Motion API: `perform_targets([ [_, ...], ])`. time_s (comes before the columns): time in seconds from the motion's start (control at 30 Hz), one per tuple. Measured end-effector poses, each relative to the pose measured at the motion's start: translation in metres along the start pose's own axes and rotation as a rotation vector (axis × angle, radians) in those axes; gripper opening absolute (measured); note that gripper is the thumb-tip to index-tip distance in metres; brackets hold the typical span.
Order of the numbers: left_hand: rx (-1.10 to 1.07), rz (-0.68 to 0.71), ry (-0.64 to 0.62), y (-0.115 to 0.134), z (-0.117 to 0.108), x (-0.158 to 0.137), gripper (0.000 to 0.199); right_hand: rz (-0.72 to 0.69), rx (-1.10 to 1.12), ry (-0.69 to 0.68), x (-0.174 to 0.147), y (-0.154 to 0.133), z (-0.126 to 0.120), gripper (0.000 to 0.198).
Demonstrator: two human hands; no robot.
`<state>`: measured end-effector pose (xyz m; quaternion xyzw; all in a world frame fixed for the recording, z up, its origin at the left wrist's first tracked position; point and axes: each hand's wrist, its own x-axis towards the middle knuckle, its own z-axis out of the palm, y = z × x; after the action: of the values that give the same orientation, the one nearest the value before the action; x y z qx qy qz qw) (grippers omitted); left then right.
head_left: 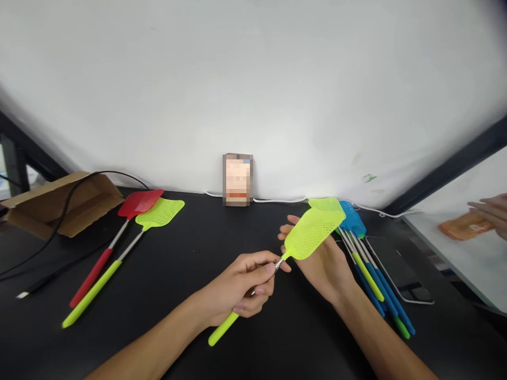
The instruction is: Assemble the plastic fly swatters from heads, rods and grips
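Observation:
My left hand (249,285) is closed round the metal shaft of a yellow-green fly swatter (315,232), just above its handle. The swatter tilts up to the right, its perforated head over my right hand (317,264). That hand is turned palm up behind the head with its fingers apart; whether it touches the head I cannot tell. Right of it lies a pile of fly swatters (390,287) with blue, yellow-green and green handles. On the left a red fly swatter (140,203) overlaps another yellow-green fly swatter (162,211).
An open cardboard box (89,203) and a black cable (65,211) are at the left. A device with a blurred screen (237,179) leans on the white wall. Beside the right pile lies a dark phone-like slab (400,269). At far right another hand (493,211) appears near an orange packet (467,226).

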<state>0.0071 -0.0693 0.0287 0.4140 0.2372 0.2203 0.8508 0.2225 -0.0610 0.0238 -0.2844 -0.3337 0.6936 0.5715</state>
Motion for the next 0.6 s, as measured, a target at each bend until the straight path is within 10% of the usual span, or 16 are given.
perform_targets([
  [0.17, 0.006, 0.047, 0.017, -0.003, -0.001, 0.001, 0.026, -0.072, -0.056, -0.013, -0.002, 0.005, 0.003, 0.01],
  [0.6, 0.126, 0.152, 0.175, -0.008, 0.002, 0.001, 0.039, -0.375, -0.605, 0.223, -0.012, 0.012, -0.008, 0.013],
])
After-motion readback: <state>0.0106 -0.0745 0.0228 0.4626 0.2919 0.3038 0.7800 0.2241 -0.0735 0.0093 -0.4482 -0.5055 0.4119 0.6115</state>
